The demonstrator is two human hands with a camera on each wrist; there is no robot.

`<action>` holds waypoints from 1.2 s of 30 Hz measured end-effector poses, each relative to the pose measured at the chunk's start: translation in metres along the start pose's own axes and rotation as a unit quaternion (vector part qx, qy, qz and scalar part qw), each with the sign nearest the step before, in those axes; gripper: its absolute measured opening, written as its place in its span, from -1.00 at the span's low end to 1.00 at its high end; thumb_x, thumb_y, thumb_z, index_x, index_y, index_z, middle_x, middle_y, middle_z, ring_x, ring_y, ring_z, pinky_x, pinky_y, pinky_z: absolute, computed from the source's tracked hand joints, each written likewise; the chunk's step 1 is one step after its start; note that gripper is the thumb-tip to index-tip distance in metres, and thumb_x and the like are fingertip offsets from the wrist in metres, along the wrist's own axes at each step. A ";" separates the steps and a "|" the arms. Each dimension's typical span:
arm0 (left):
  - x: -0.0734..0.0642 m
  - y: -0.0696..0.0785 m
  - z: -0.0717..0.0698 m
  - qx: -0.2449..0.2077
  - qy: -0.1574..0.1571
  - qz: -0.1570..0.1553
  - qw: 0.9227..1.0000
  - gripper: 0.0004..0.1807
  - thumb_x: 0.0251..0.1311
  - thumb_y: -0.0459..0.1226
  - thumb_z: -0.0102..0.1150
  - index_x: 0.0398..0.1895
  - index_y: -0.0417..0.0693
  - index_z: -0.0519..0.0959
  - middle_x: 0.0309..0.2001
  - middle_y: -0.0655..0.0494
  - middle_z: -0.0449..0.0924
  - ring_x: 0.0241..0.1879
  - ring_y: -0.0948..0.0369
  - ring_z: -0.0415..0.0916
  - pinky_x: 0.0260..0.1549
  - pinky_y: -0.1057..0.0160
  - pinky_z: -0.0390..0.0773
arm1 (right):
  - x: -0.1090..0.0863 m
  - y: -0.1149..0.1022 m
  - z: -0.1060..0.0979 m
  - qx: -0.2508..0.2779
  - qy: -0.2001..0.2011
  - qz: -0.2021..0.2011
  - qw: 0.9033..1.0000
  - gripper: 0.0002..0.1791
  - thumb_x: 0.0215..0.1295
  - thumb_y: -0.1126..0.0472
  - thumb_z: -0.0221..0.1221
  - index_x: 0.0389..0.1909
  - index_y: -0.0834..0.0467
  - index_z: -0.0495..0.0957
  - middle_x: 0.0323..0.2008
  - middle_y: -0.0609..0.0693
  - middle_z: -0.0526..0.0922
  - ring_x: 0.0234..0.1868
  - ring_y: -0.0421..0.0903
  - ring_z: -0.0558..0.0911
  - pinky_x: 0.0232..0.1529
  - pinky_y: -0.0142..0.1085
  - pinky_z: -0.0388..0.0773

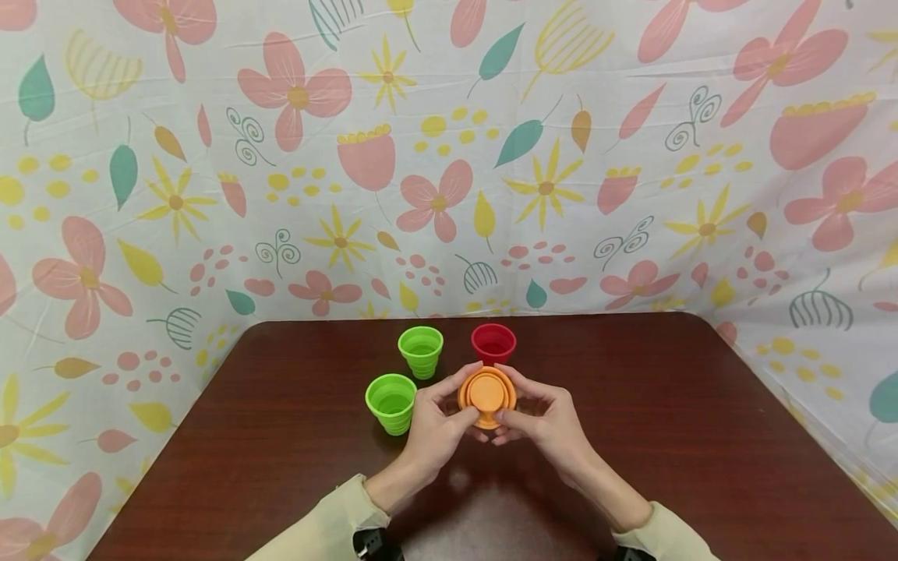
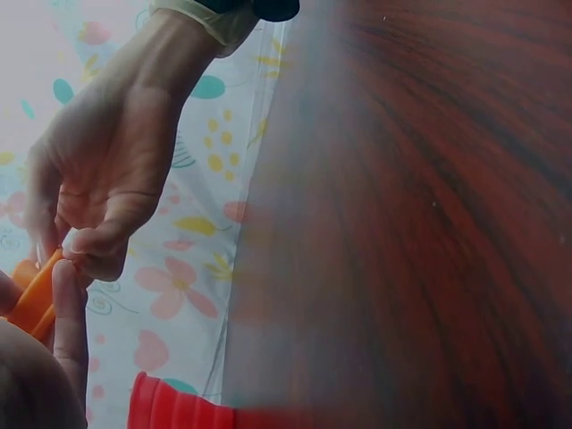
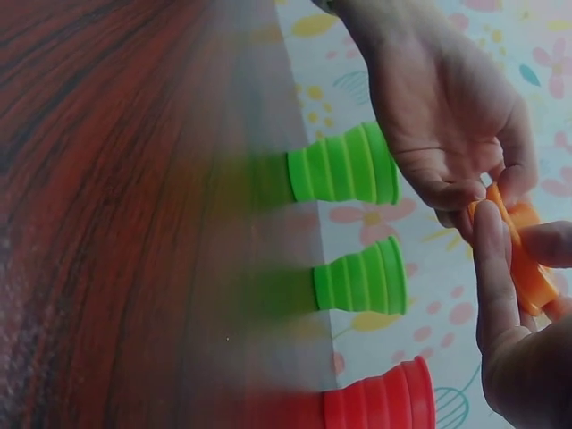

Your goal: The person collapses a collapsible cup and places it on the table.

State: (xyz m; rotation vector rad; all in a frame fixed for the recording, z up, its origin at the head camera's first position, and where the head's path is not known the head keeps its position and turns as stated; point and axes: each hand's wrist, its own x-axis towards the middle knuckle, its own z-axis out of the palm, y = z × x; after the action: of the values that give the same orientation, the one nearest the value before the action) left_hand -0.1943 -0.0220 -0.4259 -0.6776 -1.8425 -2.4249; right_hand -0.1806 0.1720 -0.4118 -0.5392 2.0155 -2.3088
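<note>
Both hands hold an orange collapsible cup (image 1: 487, 389) above the table, its round base facing the head camera and its rings folded nearly flat. My left hand (image 1: 436, 421) grips the cup's left side, with the thumb on the front and fingers at the rim. Opposite it, my right hand (image 1: 554, 425) pinches the right side, thumb pressed near the lower middle. From the right wrist, the orange cup (image 3: 514, 255) appears edge-on as a thin disc between the fingers. Some fingertips behind it are hidden in the head view.
Two green collapsible cups (image 1: 390, 399) (image 1: 421, 351) stand extended, mouths up, left of the hands. Behind the hands is a red cup (image 1: 494, 343), also upright and partly covered by fingertips. They stand on a dark wooden table (image 1: 295, 436); a floral cloth (image 1: 449, 156) hangs behind it.
</note>
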 end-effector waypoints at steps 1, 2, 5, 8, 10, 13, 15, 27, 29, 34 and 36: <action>0.000 0.000 0.000 0.000 0.001 0.000 1.000 -0.29 0.13 -0.67 0.09 0.38 -0.13 0.59 0.10 -0.20 0.70 -0.30 0.12 0.72 -0.51 0.13 0.78 | 0.000 0.000 0.000 0.000 -0.003 -0.002 1.000 -0.23 0.25 0.55 0.34 0.49 0.41 0.34 0.06 0.40 0.67 -0.40 0.13 0.77 -0.30 0.03 0.78; 0.000 0.000 0.000 0.000 0.001 -0.001 1.000 -0.30 0.14 -0.67 0.09 0.39 -0.13 0.59 0.10 -0.20 0.70 -0.30 0.12 0.72 -0.51 0.13 0.78 | 0.000 0.001 -0.001 -0.001 -0.006 -0.003 1.000 -0.23 0.26 0.55 0.34 0.50 0.41 0.33 0.08 0.40 0.67 -0.40 0.11 0.77 -0.29 0.03 0.78; -0.001 0.000 -0.001 -0.002 0.001 -0.002 1.000 -0.31 0.14 -0.66 0.08 0.38 -0.15 0.59 0.12 -0.19 0.69 -0.29 0.13 0.72 -0.50 0.13 0.78 | 0.001 0.002 -0.004 -0.001 -0.021 -0.004 1.000 -0.21 0.26 0.54 0.35 0.52 0.40 0.30 0.12 0.35 0.67 -0.37 0.12 0.77 -0.28 0.05 0.78; -0.001 0.000 -0.002 -0.001 -0.001 -0.004 1.000 -0.32 0.16 -0.66 0.08 0.39 -0.15 0.59 0.15 -0.17 0.68 -0.26 0.12 0.72 -0.48 0.10 0.79 | 0.001 0.004 -0.007 -0.003 -0.038 -0.005 0.999 -0.18 0.27 0.52 0.36 0.54 0.37 0.28 0.16 0.28 0.66 -0.34 0.13 0.78 -0.28 0.09 0.77; -0.001 0.001 -0.003 0.002 -0.008 -0.002 1.000 -0.32 0.17 -0.66 0.08 0.39 -0.14 0.58 0.18 -0.15 0.68 -0.24 0.11 0.73 -0.46 0.06 0.79 | 0.002 0.004 -0.008 -0.003 -0.047 -0.006 0.999 -0.18 0.27 0.51 0.37 0.55 0.34 0.30 0.19 0.25 0.65 -0.32 0.14 0.78 -0.28 0.12 0.77; 0.000 0.001 -0.006 0.013 -0.027 0.009 1.000 -0.30 0.17 -0.66 0.09 0.41 -0.13 0.57 0.21 -0.16 0.66 -0.22 0.09 0.74 -0.42 -0.04 0.79 | 0.002 0.004 -0.010 -0.009 -0.056 -0.013 0.998 -0.20 0.29 0.50 0.37 0.54 0.30 0.33 0.21 0.26 0.64 -0.32 0.14 0.78 -0.28 0.14 0.76; 0.001 0.001 -0.009 0.017 -0.043 0.017 0.999 -0.29 0.17 -0.66 0.11 0.43 -0.13 0.55 0.23 -0.17 0.65 -0.21 0.09 0.74 -0.41 -0.08 0.79 | 0.002 0.004 -0.011 -0.013 -0.057 -0.017 0.998 -0.21 0.29 0.50 0.37 0.53 0.28 0.36 0.21 0.26 0.64 -0.33 0.13 0.78 -0.29 0.14 0.76; 0.002 0.003 -0.015 0.035 -0.086 0.031 0.995 -0.30 0.17 -0.58 0.16 0.47 -0.30 0.45 0.25 -0.23 0.62 -0.16 0.12 0.70 -0.37 0.03 0.80 | 0.000 0.002 -0.012 -0.035 -0.066 -0.041 0.996 -0.22 0.31 0.50 0.36 0.54 0.32 0.33 0.16 0.28 0.65 -0.33 0.33 0.75 -0.28 0.12 0.76; 0.002 0.003 -0.015 0.031 -0.090 0.030 0.995 -0.29 0.17 -0.57 0.17 0.48 -0.32 0.43 0.25 -0.24 0.62 -0.15 0.12 0.70 -0.36 0.04 0.80 | 0.000 0.002 -0.012 -0.035 -0.067 -0.043 0.996 -0.21 0.31 0.50 0.36 0.54 0.31 0.32 0.13 0.29 0.65 -0.32 0.34 0.75 -0.28 0.12 0.76; 0.002 0.004 -0.016 0.031 -0.097 0.031 0.994 -0.31 0.25 -0.54 0.23 0.50 -0.27 0.43 0.28 -0.24 0.60 -0.09 0.12 0.70 -0.35 0.05 0.80 | -0.001 0.002 -0.013 -0.038 -0.060 -0.040 0.997 -0.22 0.30 0.50 0.37 0.53 0.25 0.37 0.07 0.28 0.67 -0.29 0.25 0.78 -0.27 0.11 0.77; 0.002 0.004 -0.016 0.034 -0.098 0.032 0.994 -0.32 0.27 -0.53 0.24 0.50 -0.28 0.42 0.27 -0.25 0.60 -0.08 0.12 0.70 -0.35 0.05 0.80 | -0.001 0.002 -0.013 -0.038 -0.060 -0.039 0.997 -0.22 0.30 0.50 0.37 0.54 0.27 0.36 0.05 0.28 0.67 -0.31 0.22 0.78 -0.28 0.11 0.77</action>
State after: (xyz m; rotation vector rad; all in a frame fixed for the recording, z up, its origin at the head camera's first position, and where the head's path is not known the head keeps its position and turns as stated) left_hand -0.2000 -0.0371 -0.4249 -0.9846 -1.9275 -2.3173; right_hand -0.1838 0.1847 -0.4158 -0.7537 2.0696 -2.1887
